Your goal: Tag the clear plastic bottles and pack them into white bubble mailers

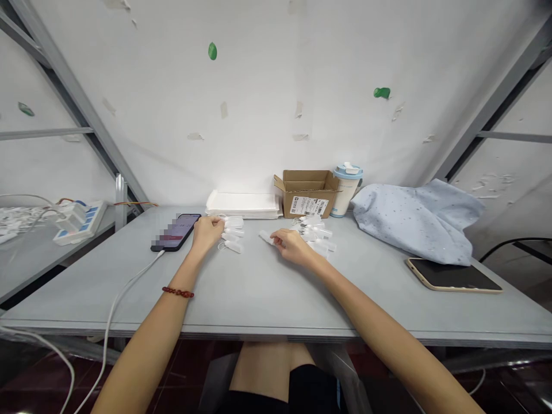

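My left hand (207, 231) rests on the grey table (259, 293), fingers curled against a small cluster of white plastic pieces (232, 234). A red bead bracelet circles that wrist. My right hand (291, 245) lies a little to the right, its fingers pinched on one small white piece (266, 237). Behind and right of that hand is a second pile of small white and clear pieces (317, 234).
A black phone (176, 232) on a white cable lies left of my left hand. At the back stand a stack of white sheets (244, 204), an open cardboard box (307, 192) and a blue-lidded cup (346, 190). Right: blue cloth (416, 221), a dark tablet (453, 275). Power strip (80, 221) far left.
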Motion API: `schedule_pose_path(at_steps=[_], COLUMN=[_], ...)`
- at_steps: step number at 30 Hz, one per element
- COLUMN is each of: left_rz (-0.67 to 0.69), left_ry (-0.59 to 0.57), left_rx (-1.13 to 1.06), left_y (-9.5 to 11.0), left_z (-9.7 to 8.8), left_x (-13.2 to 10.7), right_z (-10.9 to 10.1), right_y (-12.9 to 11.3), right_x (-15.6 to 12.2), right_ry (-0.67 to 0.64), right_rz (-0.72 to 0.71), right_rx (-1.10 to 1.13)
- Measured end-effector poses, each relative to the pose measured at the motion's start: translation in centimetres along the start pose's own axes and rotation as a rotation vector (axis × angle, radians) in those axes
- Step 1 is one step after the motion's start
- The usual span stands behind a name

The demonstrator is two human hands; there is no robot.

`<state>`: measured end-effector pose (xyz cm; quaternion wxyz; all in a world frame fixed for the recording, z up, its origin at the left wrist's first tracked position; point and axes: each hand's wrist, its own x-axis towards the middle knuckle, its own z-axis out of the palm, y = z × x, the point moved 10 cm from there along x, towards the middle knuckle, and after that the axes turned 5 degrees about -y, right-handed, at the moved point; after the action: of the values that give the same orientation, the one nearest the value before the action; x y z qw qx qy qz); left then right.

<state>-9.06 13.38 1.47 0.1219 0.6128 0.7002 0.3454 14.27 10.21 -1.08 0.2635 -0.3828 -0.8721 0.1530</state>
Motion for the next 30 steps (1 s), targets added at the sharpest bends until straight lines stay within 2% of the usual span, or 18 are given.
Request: schedule_pose_path(at_steps=[6,11,16,20,27,30], left_rz=[0.088,0.213,0.232,0.222,0.234,0.232], left_ry=[0.012,-0.050,-0.058,-0.051,-0.061,-0.056], left_rx=[-0.075,-0.115,-0.101,-0.082,-0.076,-0.087], left_y=[2.3,4.6,4.8,4.6,4.8,4.8], left_z=[0.1,1.1,1.4,1.3,1.4,1.4], left_x=[-1.0,-1.9,-2.0,-1.9,-2.2,-2.1], right_z=[-0.2,0.9,2.0,2.5,2.7,2.1], right_y=[-0.9,-2.0,-3.3,-4.0,-5.0,-5.0], right_x=[-0.2,-0.6,-0.8,-0.9,-0.7,-0.6], right_ry=[0.021,-0.096,-0.200,-0.228,-0.181,-0.129], right_rz=[0.005,-0.047,-0.076,-0.070,-0.083,-0.070], right_rx=[0.015,-0.283,-0.498,-0.466,-0.379,-0.304])
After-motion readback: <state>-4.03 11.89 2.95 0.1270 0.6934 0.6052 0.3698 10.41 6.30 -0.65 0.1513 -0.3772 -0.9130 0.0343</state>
